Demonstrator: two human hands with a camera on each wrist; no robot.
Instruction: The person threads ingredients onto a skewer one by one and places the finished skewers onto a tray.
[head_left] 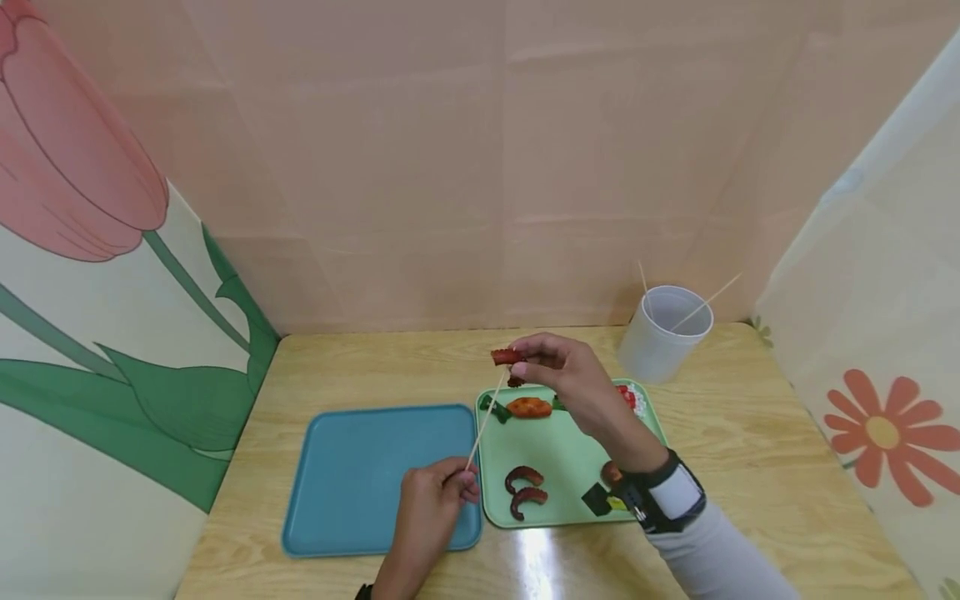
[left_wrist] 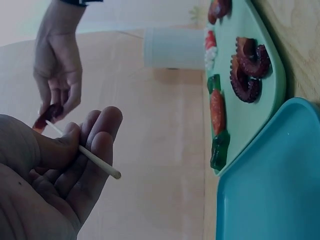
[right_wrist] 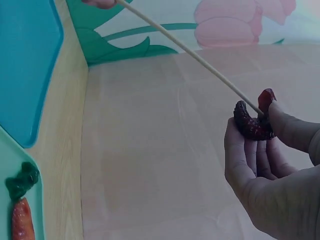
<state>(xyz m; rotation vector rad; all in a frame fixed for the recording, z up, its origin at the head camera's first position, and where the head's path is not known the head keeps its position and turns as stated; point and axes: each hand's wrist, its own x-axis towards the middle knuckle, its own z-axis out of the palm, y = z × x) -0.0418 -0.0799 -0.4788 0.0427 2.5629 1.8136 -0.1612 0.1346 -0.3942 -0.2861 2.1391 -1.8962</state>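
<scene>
left hand (head_left: pixel 429 506) pinching a stick (head_left: pixel 486 423), right hand (head_left: pixel 573 382) gripping a tentacle (right_wrist: pixel 252 129) right at the stick's tip, up over the bench (head_left: pixel 750 442), two more tentacles (head_left: pixel 529 494) on the green tray (head_left: pixel 566 471), near left corner

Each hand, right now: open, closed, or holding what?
Left hand: closed, pinching a wooden skewer.
Right hand: closed, holding an octopus tentacle at the skewer's tip.

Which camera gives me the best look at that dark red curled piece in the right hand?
The right wrist view. The curled piece looks largest there, its curve plain by the tip of the stick. The head and left wrist views show it smaller, partly hidden by the right hand.
</scene>
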